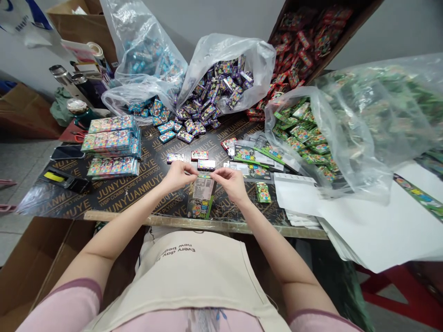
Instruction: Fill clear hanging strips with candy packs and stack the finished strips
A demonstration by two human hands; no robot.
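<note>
A flat printed bag [201, 205], black and green with a see-through part, lies in front of me near the table's front edge. At its far end my left hand [178, 179] pinches one corner between thumb and finger. My right hand [231, 183] pinches the opposite corner, so the fingertips of both hands nearly meet. Just beyond them lie a red small box [200, 155], a purple small box [176, 158] and a pale-sided small box [206, 165]. To the right of my right hand rests a green small box [263, 192].
Stacked filled packs [110, 138] stand at left, beside a phone [68, 152] and a tape dispenser [64, 179]. Clear bags spill blue, purple [207, 103] and green boxes [308, 133] along the back. More flat printed bags [251, 157] and white sheets [374, 226] lie right.
</note>
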